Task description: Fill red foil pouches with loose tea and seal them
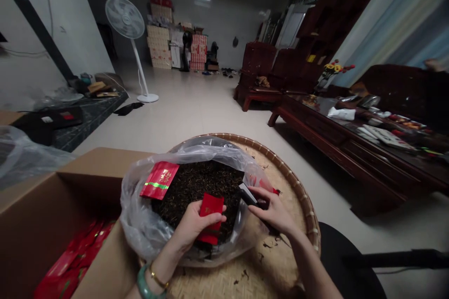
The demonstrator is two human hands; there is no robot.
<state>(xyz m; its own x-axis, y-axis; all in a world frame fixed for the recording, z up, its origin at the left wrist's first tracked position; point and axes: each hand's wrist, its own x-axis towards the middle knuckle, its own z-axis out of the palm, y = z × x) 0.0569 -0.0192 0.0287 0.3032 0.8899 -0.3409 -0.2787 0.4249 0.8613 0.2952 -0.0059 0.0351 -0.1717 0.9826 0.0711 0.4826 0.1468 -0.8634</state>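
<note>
The clear bag [135, 226] sat open in front of me, full of dark, dry bits [196, 177]. My left hand [194, 225] was over the bag, pinching a small red packet [212, 203] with my thumb on top and my fingers under it. The packet was above the dark bits, near the side of the bag closest to me.

My right hand [272, 211] was at the right edge of the bag. Its thumb and fingers were curled around a black and silver thing [248, 194]. I could not tell what that thing was.

Another red pouch [160, 181], with a shiny green stripe, lay on the left side of the bag. Under the bag was a big round woven tray [289, 261], and some dark crumbs [245, 274] were on it, to the right of the bag and in front of it. Just left of the bag stood an open brown box [105, 164] with lots of red packs [72, 261] inside. Far behind the bag, to the left, stood a white fan [125, 17]. A brown wooden surface [315, 119] was well off to the right of the bag.
</note>
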